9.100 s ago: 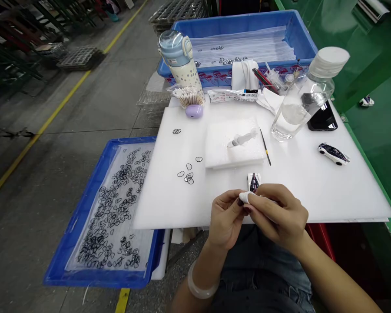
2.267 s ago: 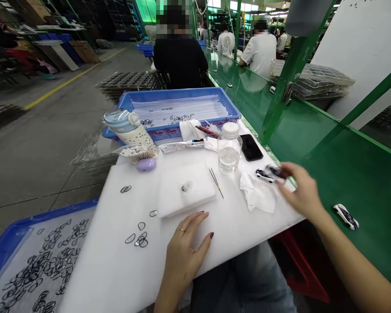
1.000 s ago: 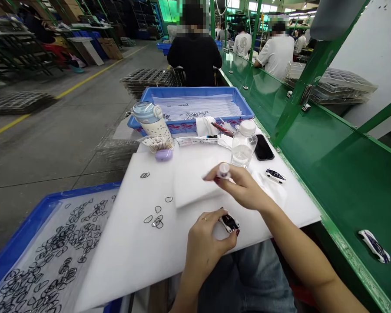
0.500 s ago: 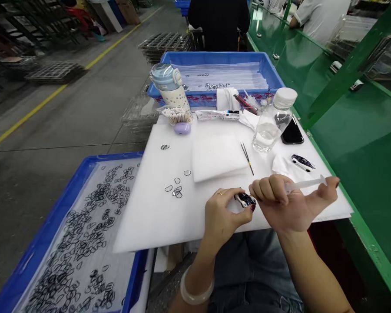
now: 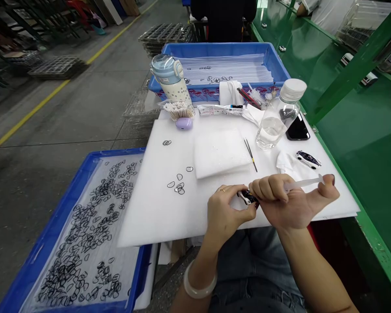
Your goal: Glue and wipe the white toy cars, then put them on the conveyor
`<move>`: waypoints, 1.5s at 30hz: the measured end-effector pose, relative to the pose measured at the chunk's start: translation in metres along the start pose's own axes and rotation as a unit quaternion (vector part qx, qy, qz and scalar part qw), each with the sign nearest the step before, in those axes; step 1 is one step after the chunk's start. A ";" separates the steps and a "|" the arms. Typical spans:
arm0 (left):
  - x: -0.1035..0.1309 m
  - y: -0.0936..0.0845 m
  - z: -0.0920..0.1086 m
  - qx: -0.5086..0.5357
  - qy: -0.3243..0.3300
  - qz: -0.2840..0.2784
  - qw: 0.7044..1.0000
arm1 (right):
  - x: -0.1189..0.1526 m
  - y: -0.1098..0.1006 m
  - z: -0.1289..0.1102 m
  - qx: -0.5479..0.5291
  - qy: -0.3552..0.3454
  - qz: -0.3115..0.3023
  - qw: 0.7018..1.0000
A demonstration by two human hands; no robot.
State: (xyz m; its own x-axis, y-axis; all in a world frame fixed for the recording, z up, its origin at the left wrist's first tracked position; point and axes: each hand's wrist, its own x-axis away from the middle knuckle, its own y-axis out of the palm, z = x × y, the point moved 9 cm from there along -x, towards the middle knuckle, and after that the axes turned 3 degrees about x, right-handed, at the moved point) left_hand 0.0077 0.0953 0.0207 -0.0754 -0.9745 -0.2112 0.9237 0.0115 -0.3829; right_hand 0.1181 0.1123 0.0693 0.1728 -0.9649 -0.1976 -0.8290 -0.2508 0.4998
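Note:
Between thumb and fingers, my left hand [image 5: 226, 213] pinches a small black-and-white toy car [image 5: 246, 197] over the front of the white work surface. My right hand [image 5: 288, 202] is wrapped round a translucent syringe [image 5: 303, 183], its thumb at the plunger end. The syringe's front end is hidden by my fingers, which are close against the car. Another toy car [image 5: 308, 159] rests on a white tissue [image 5: 288, 164] to the right. Beyond my hands lie tweezers [image 5: 250, 154] and a white foam sheet [image 5: 221, 154]. Several thin dark rings [image 5: 180, 188] lie to the left.
A clear bottle [image 5: 275, 124] and a phone [image 5: 298, 128] stand at back right. A blue tumbler [image 5: 171, 80], cotton swabs [image 5: 178, 109] and a purple case [image 5: 184, 124] are at back left. Blue trays [image 5: 94, 153] border the surface; a green conveyor [image 5: 352, 121] runs along the right.
The view has shifted slightly. My right fingers now cover more of the car, which looks a little turned in my left hand. Both hands keep their holds.

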 end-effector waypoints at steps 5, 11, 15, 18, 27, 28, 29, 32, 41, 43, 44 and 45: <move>0.001 0.000 -0.001 0.009 -0.006 0.008 1.000 | 0.000 0.000 0.000 0.008 -0.005 0.007 1.000; 0.000 -0.001 -0.001 0.009 -0.008 0.007 1.000 | 0.002 -0.001 -0.002 -0.001 -0.022 0.016 1.000; 0.000 0.000 -0.001 0.004 -0.011 0.003 1.000 | 0.002 -0.001 -0.002 0.005 -0.019 0.019 1.000; 0.000 0.000 -0.001 0.004 -0.012 0.001 1.000 | 0.002 -0.001 -0.003 0.011 -0.023 0.026 0.999; 0.001 0.001 -0.002 0.007 -0.014 -0.005 1.000 | 0.003 -0.003 -0.004 0.028 -0.028 0.044 0.998; 0.001 0.001 -0.002 0.007 -0.014 -0.005 1.000 | 0.004 -0.003 -0.004 0.027 -0.030 0.046 0.998; 0.000 0.001 -0.002 0.006 -0.014 -0.004 1.000 | 0.004 -0.004 -0.005 0.026 -0.031 0.049 0.998; 0.001 0.000 -0.002 0.005 -0.014 -0.003 1.000 | 0.005 -0.004 -0.006 0.031 -0.036 0.054 0.997; 0.001 0.000 -0.001 0.003 -0.004 0.000 1.000 | 0.008 -0.005 -0.008 0.065 -0.061 0.074 0.993; 0.001 -0.001 -0.001 -0.002 -0.002 0.001 1.000 | 0.011 -0.002 -0.012 0.088 -0.063 0.073 0.991; 0.001 -0.001 -0.001 -0.005 0.000 -0.001 1.000 | 0.012 0.001 -0.015 0.101 -0.062 0.069 0.991; 0.001 0.000 -0.001 -0.009 0.003 -0.005 1.000 | 0.010 0.005 -0.018 0.114 -0.063 0.062 0.990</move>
State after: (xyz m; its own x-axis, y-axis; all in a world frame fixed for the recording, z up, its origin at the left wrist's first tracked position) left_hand 0.0068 0.0944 0.0195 -0.0868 -0.9733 -0.2125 0.9162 0.0058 -0.4006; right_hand 0.1256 0.0998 0.0848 0.0073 -0.9662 -0.2576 -0.9406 -0.0940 0.3261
